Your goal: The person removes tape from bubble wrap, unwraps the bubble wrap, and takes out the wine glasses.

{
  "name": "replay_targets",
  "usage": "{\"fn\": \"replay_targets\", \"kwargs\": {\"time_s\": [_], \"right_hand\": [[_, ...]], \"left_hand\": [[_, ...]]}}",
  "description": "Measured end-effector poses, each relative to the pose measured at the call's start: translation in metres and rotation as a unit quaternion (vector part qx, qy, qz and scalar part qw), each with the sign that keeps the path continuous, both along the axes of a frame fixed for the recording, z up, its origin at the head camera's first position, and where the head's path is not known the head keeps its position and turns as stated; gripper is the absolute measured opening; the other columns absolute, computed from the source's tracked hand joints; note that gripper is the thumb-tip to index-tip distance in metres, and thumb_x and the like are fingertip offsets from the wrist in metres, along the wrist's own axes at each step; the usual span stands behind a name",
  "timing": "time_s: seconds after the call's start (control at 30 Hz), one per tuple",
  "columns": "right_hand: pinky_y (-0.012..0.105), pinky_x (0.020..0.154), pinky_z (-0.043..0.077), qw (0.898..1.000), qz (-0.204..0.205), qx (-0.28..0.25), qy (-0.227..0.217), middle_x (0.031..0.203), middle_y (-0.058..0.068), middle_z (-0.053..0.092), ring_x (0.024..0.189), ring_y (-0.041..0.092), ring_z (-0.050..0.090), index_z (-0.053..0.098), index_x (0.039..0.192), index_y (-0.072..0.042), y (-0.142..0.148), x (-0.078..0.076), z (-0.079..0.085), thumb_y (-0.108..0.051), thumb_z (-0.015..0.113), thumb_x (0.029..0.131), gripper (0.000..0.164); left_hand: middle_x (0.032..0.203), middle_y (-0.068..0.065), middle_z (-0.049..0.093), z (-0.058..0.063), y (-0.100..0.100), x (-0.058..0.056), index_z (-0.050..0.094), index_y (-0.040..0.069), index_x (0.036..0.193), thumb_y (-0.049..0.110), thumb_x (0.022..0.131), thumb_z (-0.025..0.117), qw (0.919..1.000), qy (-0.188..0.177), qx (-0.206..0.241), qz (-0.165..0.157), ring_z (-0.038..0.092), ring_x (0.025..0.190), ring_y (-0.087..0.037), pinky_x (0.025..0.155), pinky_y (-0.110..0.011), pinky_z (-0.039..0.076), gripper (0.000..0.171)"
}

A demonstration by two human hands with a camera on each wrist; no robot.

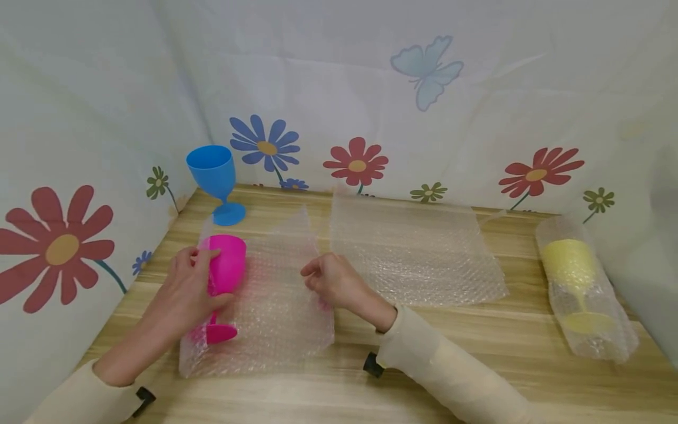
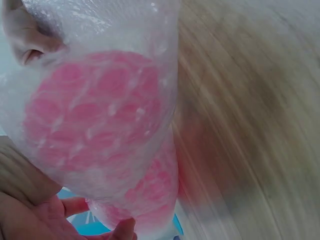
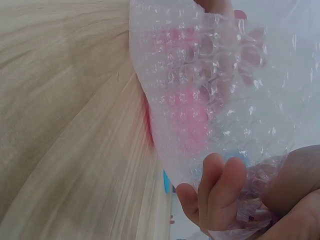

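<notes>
Head view: the pink goblet lies on its side at the left of the counter, its bowl pointing away from me and its foot towards me, on a sheet of bubble wrap. The sheet's left part comes up over the goblet's left side, so part of the foot shows through plastic. My left hand grips goblet and wrap together, fingers bent over the bowl and thumb lower down, close to the stem. The left wrist camera shows the pink blurred behind rows of bubbles. My right hand pinches the sheet's right edge; from the right wrist I see that edge lifted, gathered between my bent fingers and thumb.

Behind the pink goblet, a blue goblet stands upright near the counter's far left corner. Just beside my sheet, to its right, a second sheet lies flat. Well apart, at the right end, a yellow goblet lies inside its own wrapping, bowl away from me. Around the counter hangs a pale backdrop printed with flowers and a light blue butterfly. Pale sleeves cover my forearms.
</notes>
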State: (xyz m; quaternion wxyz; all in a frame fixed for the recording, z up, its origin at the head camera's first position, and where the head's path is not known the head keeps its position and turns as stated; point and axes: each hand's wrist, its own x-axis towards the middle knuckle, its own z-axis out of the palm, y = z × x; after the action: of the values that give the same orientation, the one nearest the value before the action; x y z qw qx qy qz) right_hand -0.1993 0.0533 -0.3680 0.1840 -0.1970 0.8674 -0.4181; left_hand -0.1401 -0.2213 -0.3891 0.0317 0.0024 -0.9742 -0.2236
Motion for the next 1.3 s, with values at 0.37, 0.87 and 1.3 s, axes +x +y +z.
{"fn": "replay_targets", "kwargs": {"time_s": [0.37,0.87,1.3], "right_hand": [[0.022,0.049,0.050,1.000,0.001,0.015,0.021,0.088,0.009,0.074,0.055,0.009,0.057,0.075,0.112,0.005,0.002,-0.001,0.004,0.002,0.065,0.096,0.019],[0.023,0.049,0.049,0.999,0.001,0.026,0.025,0.088,0.007,0.074,0.056,0.009,0.058,0.075,0.112,0.003,0.003,-0.002,0.006,0.001,0.067,0.096,0.018],[0.022,0.048,0.049,0.999,0.006,0.022,0.032,0.089,0.008,0.074,0.056,0.009,0.058,0.075,0.112,0.002,0.005,-0.001,0.010,0.000,0.066,0.097,0.018]], "left_hand": [[0.149,-0.040,0.018,-0.003,-0.015,0.004,0.023,-0.015,0.150,0.021,0.084,0.087,0.9983,-0.026,0.037,0.038,0.042,0.115,-0.062,0.083,-0.073,0.051,0.098],[0.117,-0.039,0.034,0.001,-0.023,0.010,0.033,-0.025,0.137,0.023,0.079,0.091,0.9967,-0.006,-0.041,0.070,0.033,0.109,-0.056,0.078,-0.069,0.047,0.095],[0.120,-0.042,0.030,0.009,-0.030,0.006,0.021,-0.028,0.143,0.021,0.088,0.083,0.9913,-0.102,-0.020,0.081,0.048,0.099,-0.057,0.077,-0.068,0.055,0.096]]}}
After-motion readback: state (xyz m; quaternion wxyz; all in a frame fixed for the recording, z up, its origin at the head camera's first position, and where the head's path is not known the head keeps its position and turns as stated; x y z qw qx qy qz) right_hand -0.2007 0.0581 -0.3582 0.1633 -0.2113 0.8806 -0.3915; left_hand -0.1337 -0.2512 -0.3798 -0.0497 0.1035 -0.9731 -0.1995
